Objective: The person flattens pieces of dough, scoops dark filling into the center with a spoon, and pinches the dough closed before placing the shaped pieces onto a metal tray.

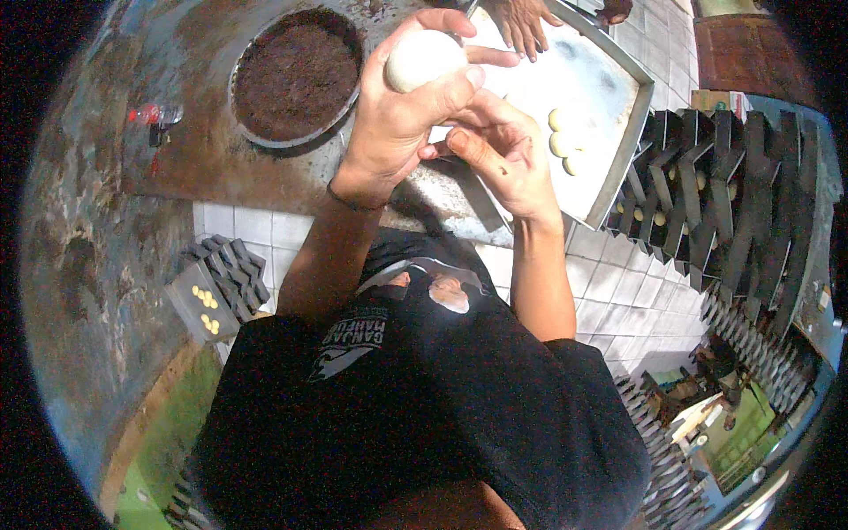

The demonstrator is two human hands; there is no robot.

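My left hand (397, 115) is raised over the metal worktable (203, 159), shut around a smooth white ball of dough (422, 58) held at the fingertips. My right hand (503, 159) sits just right of it and slightly lower. Its fingers are loosely bent and its thumb points toward the heel of the left hand, with nothing visible in it. Behind both hands lies a flat metal tray (601, 79) with three pale dough balls (564, 141) near its right edge.
A round pan of dark brown filling (296, 75) sits at the upper left. Another person's hand (526, 22) rests on the tray's far end. Stacked black trays (724, 177) with small dough pieces stand at the right, a smaller stack (221, 283) on the tiled floor at the left. A red-capped bottle (155, 113) lies at the table's left.
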